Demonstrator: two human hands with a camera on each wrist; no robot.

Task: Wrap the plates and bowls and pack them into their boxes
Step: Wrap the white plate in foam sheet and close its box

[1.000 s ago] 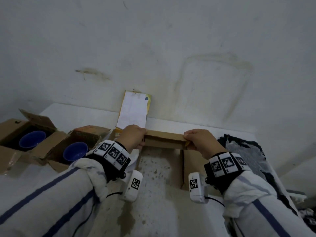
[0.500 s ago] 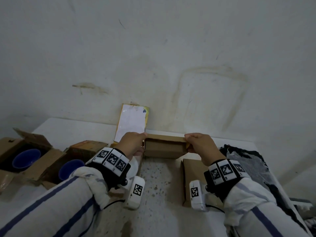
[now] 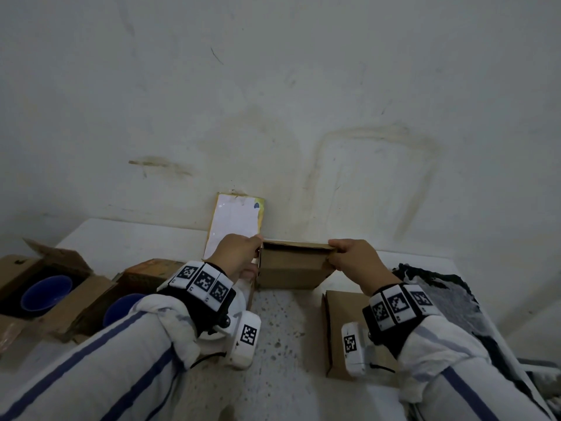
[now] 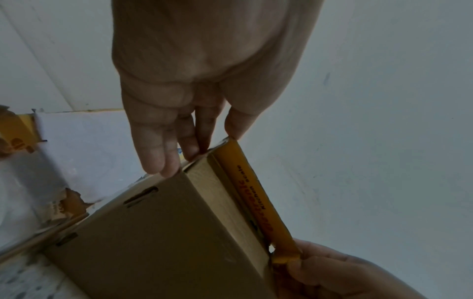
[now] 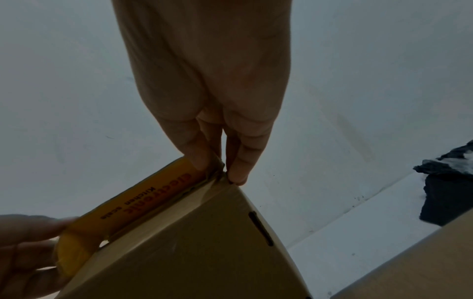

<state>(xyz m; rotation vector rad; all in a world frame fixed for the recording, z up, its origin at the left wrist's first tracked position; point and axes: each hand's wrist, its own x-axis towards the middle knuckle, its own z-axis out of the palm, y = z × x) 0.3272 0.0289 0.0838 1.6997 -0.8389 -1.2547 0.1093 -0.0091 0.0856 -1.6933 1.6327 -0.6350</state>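
Observation:
A brown cardboard box panel (image 3: 291, 270) stands raised at the middle of the table, near the wall. My left hand (image 3: 243, 253) pinches its top left corner and my right hand (image 3: 349, 258) pinches its top right corner. The wrist views show a folded flap (image 4: 252, 194) with a yellow printed outer face (image 5: 143, 204) held between thumbs and fingers. Two blue bowls (image 3: 47, 293) (image 3: 120, 309) sit in open boxes at the left. A white plate (image 3: 241, 300) shows partly under my left wrist.
A white and yellow sheet (image 3: 235, 224) leans against the wall behind the box. A flat cardboard piece (image 3: 337, 326) lies under my right wrist. Dark crumpled material (image 3: 440, 296) covers the table's right side. The speckled tabletop (image 3: 285, 338) lies between my forearms.
The raised panel has swung from nearly flat to more upright, showing more of its inner face. Both hands kept their pinch on its corners. The camera tilted up toward the wall.

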